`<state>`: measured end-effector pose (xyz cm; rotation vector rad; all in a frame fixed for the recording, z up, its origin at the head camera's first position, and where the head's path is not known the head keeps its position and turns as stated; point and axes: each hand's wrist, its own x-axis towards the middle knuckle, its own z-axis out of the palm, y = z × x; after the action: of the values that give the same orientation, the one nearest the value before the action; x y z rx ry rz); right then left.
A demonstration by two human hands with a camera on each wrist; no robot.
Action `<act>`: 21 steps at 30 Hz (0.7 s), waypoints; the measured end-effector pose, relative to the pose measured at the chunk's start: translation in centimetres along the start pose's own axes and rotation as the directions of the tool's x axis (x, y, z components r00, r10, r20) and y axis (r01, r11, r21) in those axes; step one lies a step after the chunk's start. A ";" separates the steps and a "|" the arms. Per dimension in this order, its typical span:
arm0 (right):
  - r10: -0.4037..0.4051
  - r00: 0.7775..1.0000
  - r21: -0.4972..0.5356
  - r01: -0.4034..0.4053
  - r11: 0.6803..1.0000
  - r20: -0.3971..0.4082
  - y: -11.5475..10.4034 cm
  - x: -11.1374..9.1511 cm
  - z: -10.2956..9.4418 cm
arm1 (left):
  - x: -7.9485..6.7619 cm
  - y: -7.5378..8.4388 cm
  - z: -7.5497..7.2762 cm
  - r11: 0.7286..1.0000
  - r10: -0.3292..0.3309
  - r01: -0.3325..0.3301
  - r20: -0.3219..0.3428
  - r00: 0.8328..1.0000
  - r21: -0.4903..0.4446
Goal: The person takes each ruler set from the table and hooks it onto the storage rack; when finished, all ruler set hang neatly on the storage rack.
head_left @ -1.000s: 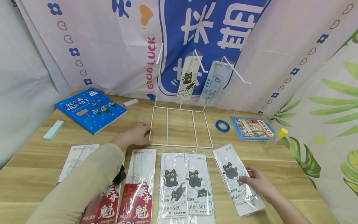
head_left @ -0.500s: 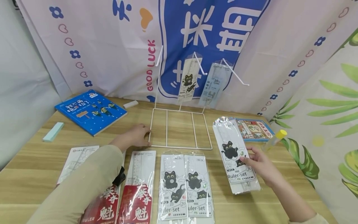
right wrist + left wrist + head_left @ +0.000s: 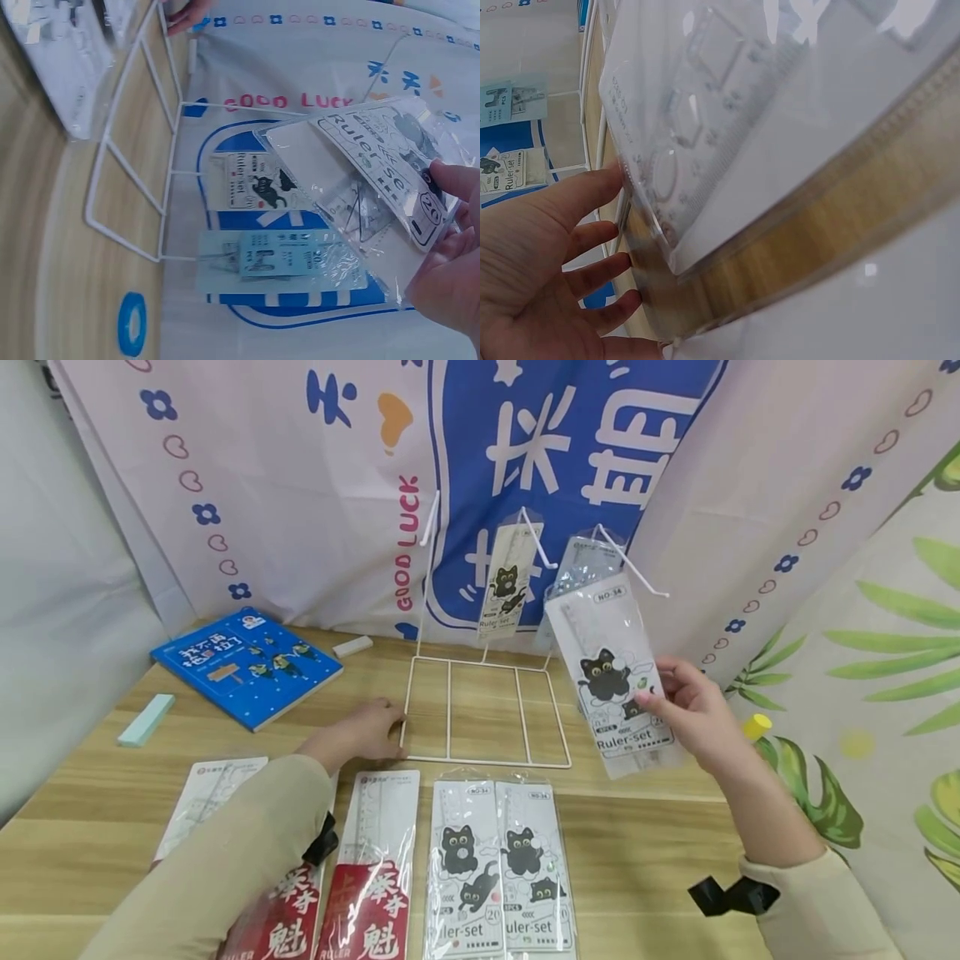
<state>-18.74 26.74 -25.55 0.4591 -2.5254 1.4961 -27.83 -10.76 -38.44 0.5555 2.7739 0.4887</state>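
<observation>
My right hand [image 3: 701, 714] holds up a ruler set [image 3: 617, 647] in a clear sleeve with black cats, thumb in front and fingers behind. It is raised off the table and tilted, overlapping a pale blue ruler set [image 3: 588, 556] that hangs on the right hook of a white wire rack [image 3: 487, 762]. On the middle hook hangs another cat ruler set [image 3: 508, 585]; the left hook is bare. At the rack's front left corner rests my left hand [image 3: 367, 731], its fingers spread and touching the wire base in the left wrist view [image 3: 604, 262].
Two cat ruler sets [image 3: 461, 860] and red-and-white ruler packs [image 3: 375, 877] lie along the front. A blue book [image 3: 247, 668], a white eraser [image 3: 352, 647] and a mint block [image 3: 146, 720] lie left. Blue tape [image 3: 133, 324] and a yellow cap [image 3: 757, 725] are at the right.
My right hand has lifted the cat ruler set from the table and carried it up and towards the right hook. My left hand has stayed at the rack's corner.
</observation>
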 end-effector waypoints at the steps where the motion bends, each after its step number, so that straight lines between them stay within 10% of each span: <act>1: -0.008 1.000 -0.001 0.008 1.000 0.000 -0.3 0.2 -0.1 | 0.0 0.0 0.1 1.000 -0.001 0.001 -0.001 1.000 0.000; 21: -0.016 0.998 0.013 0.015 1.000 0.060 -1.5 1.6 -0.2 | 0.0 0.1 0.1 1.000 -0.010 0.010 -0.003 1.000 -0.013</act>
<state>-19.70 26.01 -23.71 0.5321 -2.5524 1.5157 -27.79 -10.67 -38.51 0.5376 2.7729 0.5052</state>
